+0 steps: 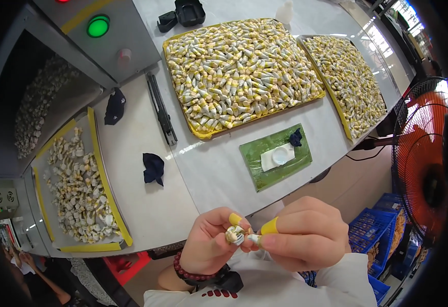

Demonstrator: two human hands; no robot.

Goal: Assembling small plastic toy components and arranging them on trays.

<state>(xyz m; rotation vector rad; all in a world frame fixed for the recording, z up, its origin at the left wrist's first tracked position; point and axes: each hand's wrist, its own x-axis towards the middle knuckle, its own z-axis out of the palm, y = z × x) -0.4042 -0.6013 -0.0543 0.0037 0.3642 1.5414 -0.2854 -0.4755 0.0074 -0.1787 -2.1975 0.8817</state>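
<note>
Our left hand (206, 244) was closed around a dark-striped pale piece (235, 236), thumb and fingers pressed about it. Our right hand (308, 233) pinched a small whitish piece (255, 238) between thumb and forefinger, just beside the first; we could not tell whether the two touched. We wore a yellow wrap (270, 226) on the right forefinger and another on a left finger, with a red bead bracelet (181, 267) around the left wrist.

Both pieces were in the air, in front of the near edge of the white surface (211, 176). Beyond our hands lay a green mat (265, 178), bearing a round white dish (281, 155) and a crumpled navy cloth (296, 137). Behind it stood a large yellow-edged tray (203, 135) full of small cone-shaped pieces (244, 71), with a second, similarly filled tray (337, 110) to its right. On our left, a third tray (107, 176) held loosely scattered pale pieces (83, 189), below a machine with a lit green button (98, 25). Far right, we had an orange fan (423, 158).
</note>
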